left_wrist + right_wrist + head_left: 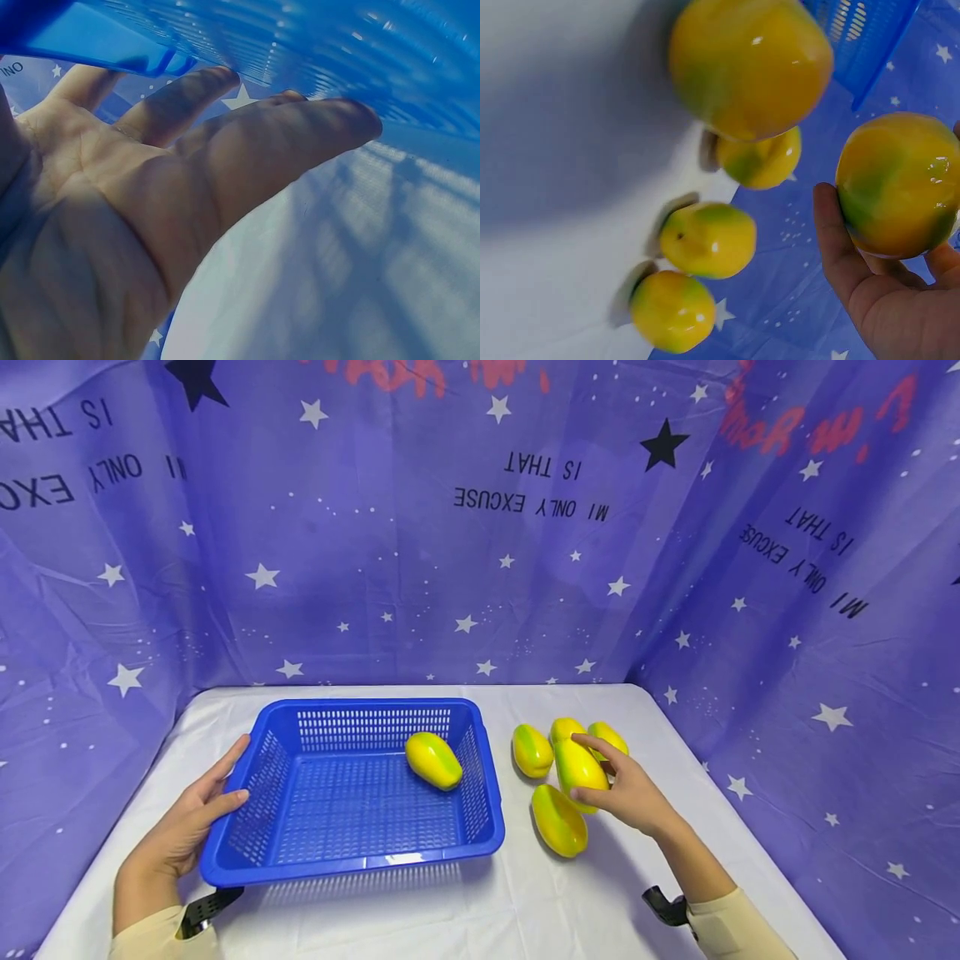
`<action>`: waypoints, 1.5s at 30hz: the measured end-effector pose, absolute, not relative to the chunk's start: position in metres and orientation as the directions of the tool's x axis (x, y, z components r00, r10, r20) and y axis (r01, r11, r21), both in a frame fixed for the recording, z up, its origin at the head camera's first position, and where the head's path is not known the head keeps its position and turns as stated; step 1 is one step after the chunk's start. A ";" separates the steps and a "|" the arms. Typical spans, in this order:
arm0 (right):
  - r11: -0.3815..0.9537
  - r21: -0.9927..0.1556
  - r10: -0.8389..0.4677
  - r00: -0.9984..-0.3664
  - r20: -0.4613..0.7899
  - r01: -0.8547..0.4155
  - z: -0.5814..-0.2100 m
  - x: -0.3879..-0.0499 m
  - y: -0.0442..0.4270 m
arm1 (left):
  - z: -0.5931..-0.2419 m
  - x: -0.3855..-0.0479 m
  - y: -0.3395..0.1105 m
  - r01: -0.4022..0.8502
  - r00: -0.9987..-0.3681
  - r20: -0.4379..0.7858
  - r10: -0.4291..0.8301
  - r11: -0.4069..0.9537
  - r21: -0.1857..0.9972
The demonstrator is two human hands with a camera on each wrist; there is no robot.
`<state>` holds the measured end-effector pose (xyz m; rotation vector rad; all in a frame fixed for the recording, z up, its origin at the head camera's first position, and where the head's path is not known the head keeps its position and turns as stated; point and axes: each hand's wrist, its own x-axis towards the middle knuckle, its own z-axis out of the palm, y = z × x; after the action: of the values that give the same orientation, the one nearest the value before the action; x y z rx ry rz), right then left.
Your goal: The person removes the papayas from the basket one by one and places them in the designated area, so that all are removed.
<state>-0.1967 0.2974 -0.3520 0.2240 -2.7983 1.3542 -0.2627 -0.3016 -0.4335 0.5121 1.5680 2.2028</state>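
A blue plastic basket [360,865] with perforated walls stands at the left of the table, one yellow-green mango [434,761] inside near its right wall. My left hand [183,827] grips the basket's left side, thumb and a finger at the rim; in the left wrist view, fingers [300,142] reach against the blue plastic. With my right hand [626,793] I hold a mango [581,772] between thumb and fingers; the right wrist view shows this held mango [896,187] apart from the table. Nearest to it lies another mango [560,821].
Behind the held fruit lie a left mango [532,752], a middle mango [567,727] and a right mango [609,739], partly hidden by fruit and hand. A white cloth [495,910] covers the table. Purple star-printed curtains [420,568] enclose its back and sides.
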 end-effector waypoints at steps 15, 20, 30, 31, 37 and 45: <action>0.667 -0.743 -0.052 -0.998 0.027 -0.055 -0.373 -0.193 0.325 | -0.442 -0.259 -0.304 -0.087 -0.863 0.096 0.496 -0.332 0.939; 0.675 -0.735 -0.057 -0.998 0.024 -0.056 -0.384 -0.188 0.334 | -0.442 -0.258 -0.305 -0.086 -0.862 0.095 0.498 -0.329 0.940; 0.745 -0.667 -0.064 -0.998 -0.019 -0.035 -0.399 -0.187 0.343 | -0.434 -0.261 -0.307 -0.074 -0.873 0.088 0.480 -0.308 0.948; 0.748 -0.663 -0.062 -0.998 -0.030 -0.026 -0.401 -0.188 0.343 | -0.433 -0.261 -0.307 -0.074 -0.872 0.089 0.482 -0.309 0.948; 0.740 -0.672 -0.038 -0.996 -0.076 0.023 -0.412 -0.186 0.340 | -0.435 -0.261 -0.305 -0.095 -0.850 0.096 0.519 -0.330 0.939; 0.737 -0.673 -0.014 -0.995 -0.095 0.053 -0.416 -0.183 0.341 | -0.436 -0.264 -0.301 -0.082 -0.843 0.114 0.525 -0.335 0.939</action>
<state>-0.1832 0.3411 -0.4156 -0.0340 -3.0148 1.1732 -0.2641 -0.3011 -0.4358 0.5725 1.5262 2.2215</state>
